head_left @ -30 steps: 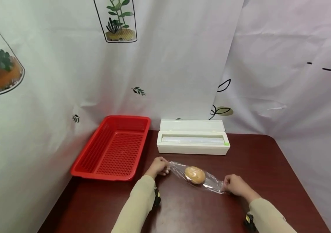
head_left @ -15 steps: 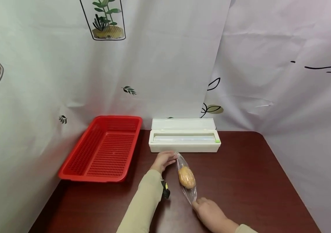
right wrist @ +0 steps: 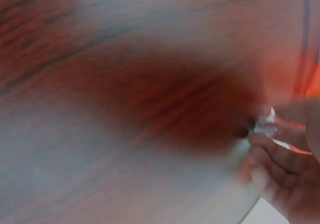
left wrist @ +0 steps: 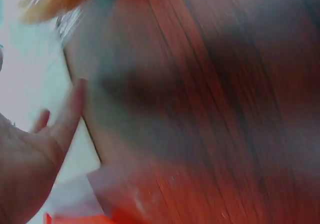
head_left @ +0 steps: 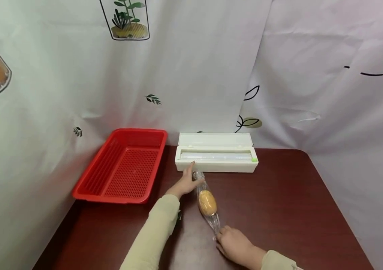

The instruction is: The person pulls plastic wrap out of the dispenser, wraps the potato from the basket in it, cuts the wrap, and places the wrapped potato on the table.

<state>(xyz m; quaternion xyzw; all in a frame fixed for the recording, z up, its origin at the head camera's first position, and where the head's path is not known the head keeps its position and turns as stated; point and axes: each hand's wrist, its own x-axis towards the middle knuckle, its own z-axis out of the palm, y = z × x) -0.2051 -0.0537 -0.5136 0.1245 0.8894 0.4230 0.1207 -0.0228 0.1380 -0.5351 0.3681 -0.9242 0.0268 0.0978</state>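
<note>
A golden bread roll point(head_left: 207, 203) lies slantwise on the table inside clear plastic wrap point(head_left: 214, 222). The wrap's near end is twisted thin, and my right hand point(head_left: 234, 243) pinches it. At the far end my left hand point(head_left: 184, 183) has its fingers spread, the thumb lying at or over the loose wrap; whether it touches is unclear. The left wrist view, blurred, has the left hand point(left wrist: 30, 159) with fingers extended and part of the bread roll point(left wrist: 55, 2) at the top. Curled fingers of the right hand point(right wrist: 282, 171) hold a bit of clear wrap in the right wrist view.
Just beyond the left hand stands a white plastic wrap dispenser point(head_left: 216, 166) with its lid raised and a roll inside. To the left is a red slotted basket point(head_left: 120, 199). A printed cloth point(head_left: 191, 75) hangs behind the dark wooden table point(head_left: 279, 195).
The wrapped bread roll has turned from lying crosswise to pointing toward me. My right hand came nearer and leftward. My left hand moved toward the dispenser, let go of the wrap and spread its fingers.
</note>
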